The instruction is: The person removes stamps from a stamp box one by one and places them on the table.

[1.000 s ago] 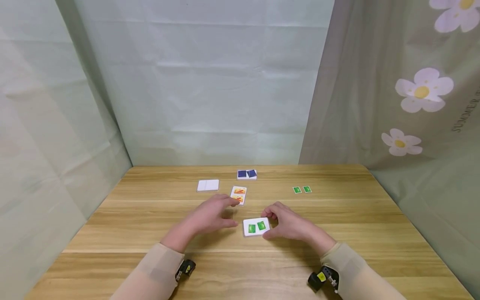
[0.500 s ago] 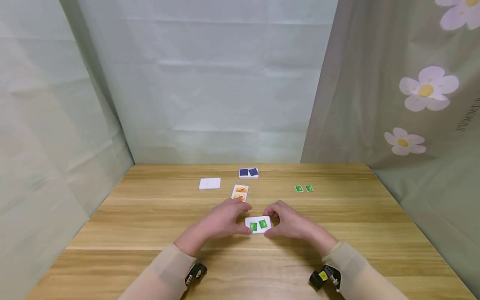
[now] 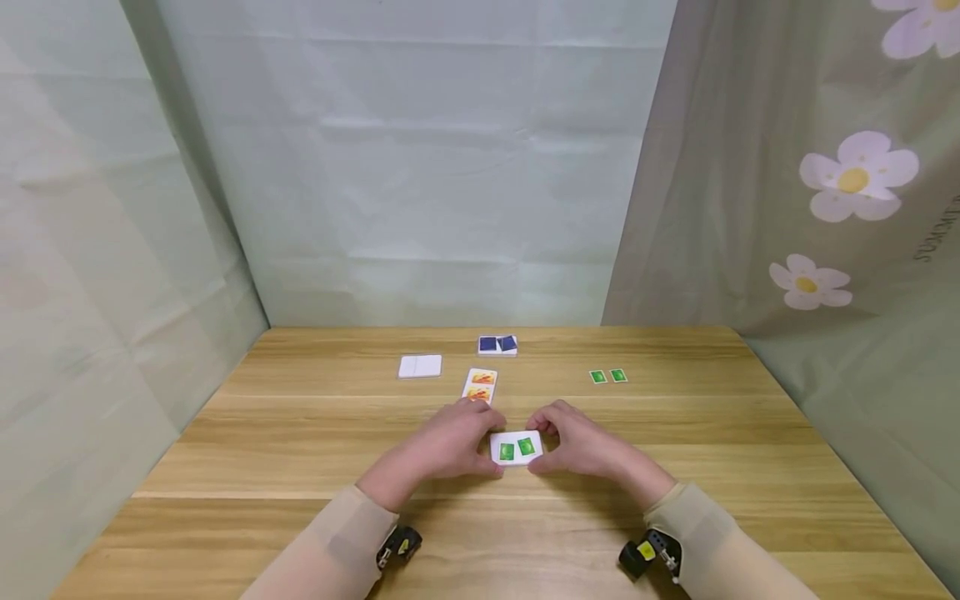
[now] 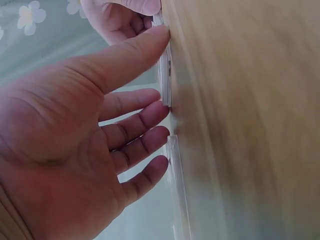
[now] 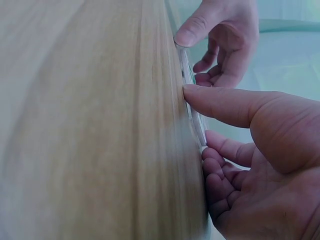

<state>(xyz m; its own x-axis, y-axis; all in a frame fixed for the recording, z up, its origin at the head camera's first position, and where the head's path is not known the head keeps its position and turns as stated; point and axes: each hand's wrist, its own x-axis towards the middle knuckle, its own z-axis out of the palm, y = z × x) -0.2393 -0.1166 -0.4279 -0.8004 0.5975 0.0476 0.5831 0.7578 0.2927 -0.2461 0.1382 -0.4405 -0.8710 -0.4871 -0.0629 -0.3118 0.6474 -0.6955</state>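
A thin white card stack (image 3: 517, 448) with two green squares on its top face lies flat on the wooden table, in front of the person. From the left, my left hand (image 3: 453, 442) holds it, thumb at the near corner and fingertips at the far corner. My right hand (image 3: 573, 444) grips the opposite end between thumb and curled fingers. Both wrist views show the layered edge of the stack (image 4: 166, 75) low against the tabletop. Just beyond my left fingers is a white card with two orange pictures (image 3: 481, 382), its near end partly covered by them.
Further back lie a blank white card (image 3: 420, 366) on the left and a white card stack with two dark blue squares (image 3: 498, 345). Two small green square cards (image 3: 608, 376) lie on the right. Pale cloth (image 3: 450, 167) hangs behind the table (image 3: 712, 467).
My left hand has moved right and toward the person, from beside the orange-picture card onto the left end of the green-square stack. My right hand has stayed at its end.
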